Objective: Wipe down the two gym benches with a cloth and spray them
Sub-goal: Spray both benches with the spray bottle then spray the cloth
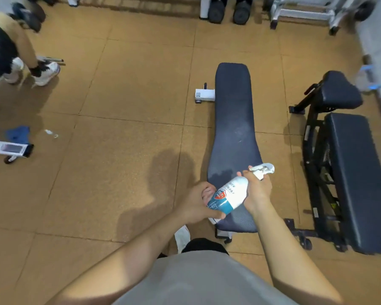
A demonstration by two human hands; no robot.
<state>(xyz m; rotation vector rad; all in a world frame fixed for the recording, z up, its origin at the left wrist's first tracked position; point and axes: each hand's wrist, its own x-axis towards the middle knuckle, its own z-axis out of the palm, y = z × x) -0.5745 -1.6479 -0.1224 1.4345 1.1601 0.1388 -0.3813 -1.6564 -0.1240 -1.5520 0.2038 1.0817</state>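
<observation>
Both bare arms reach forward. The right hand (pixel 256 191) grips a spray bottle's (pixel 232 194) neck, and the left hand (pixel 196 202) curls around its base.

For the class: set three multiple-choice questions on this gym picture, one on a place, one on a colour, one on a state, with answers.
1. Where is the spray bottle? A on the floor; B over the near end of the grey-blue bench; C on a shelf.
2. What colour is the cloth on the floor? A blue; B red; C yellow.
3. What is the right hand doing? A resting flat; B hanging empty; C gripping the bottle's neck.
Answers: B, it is held above the pad; A, plainly blue; C, fingers wrap below the trigger.
</observation>
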